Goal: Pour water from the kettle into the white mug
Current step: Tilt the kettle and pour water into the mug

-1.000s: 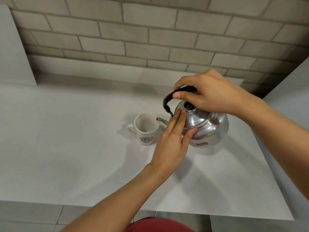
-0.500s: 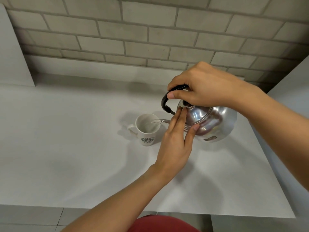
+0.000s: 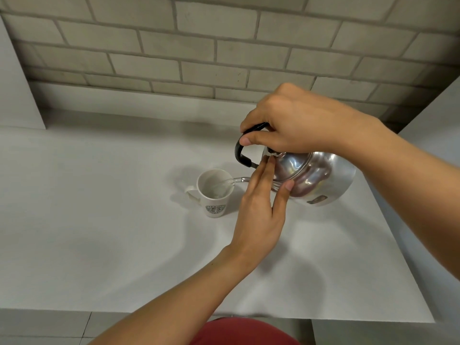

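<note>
A shiny steel kettle with a black handle hangs tilted to the left above the counter. My right hand grips that handle from above. My left hand lies flat with its fingertips pressed on the kettle's lid, thumb against the body. The thin spout reaches over the rim of the white mug, and a stream of water runs from it into the mug. The mug stands upright on the counter, handle to the left, a dark logo on its front.
The white counter ends in a front edge near me and a right edge past the kettle. A grey brick wall rises behind it. White panels stand at the far left and far right.
The kettle has been lifted off the counter and tipped further left; its spout now sits over the mug and water flows. My left hand stayed on the lid.
</note>
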### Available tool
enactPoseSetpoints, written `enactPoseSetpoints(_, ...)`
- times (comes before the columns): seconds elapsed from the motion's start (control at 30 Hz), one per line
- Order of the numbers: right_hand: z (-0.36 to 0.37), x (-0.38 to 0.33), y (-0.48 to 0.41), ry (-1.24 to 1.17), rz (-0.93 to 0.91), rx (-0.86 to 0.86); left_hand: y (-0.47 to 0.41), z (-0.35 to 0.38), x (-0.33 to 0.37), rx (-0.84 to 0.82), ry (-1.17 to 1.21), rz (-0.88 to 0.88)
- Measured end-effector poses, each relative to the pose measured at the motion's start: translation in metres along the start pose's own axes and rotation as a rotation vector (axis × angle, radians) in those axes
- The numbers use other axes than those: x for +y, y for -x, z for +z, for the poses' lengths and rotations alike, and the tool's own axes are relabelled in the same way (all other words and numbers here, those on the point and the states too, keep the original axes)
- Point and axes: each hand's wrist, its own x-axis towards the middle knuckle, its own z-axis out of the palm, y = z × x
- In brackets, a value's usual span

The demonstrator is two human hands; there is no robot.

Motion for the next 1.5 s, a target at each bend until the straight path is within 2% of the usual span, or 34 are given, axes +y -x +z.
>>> enactPoseSetpoints(0.7,-0.013,-0.004,-0.007,0.069,-0.027,-0.004,-0.008,0.004,0.011,0.093,-0.011,0.038)
enactPoseSetpoints(1.5,-0.014,-0.015,-0.018,0.128,-0.028,-0.092,-0.003,0.001,0.012,0.131,0.069,0.009)
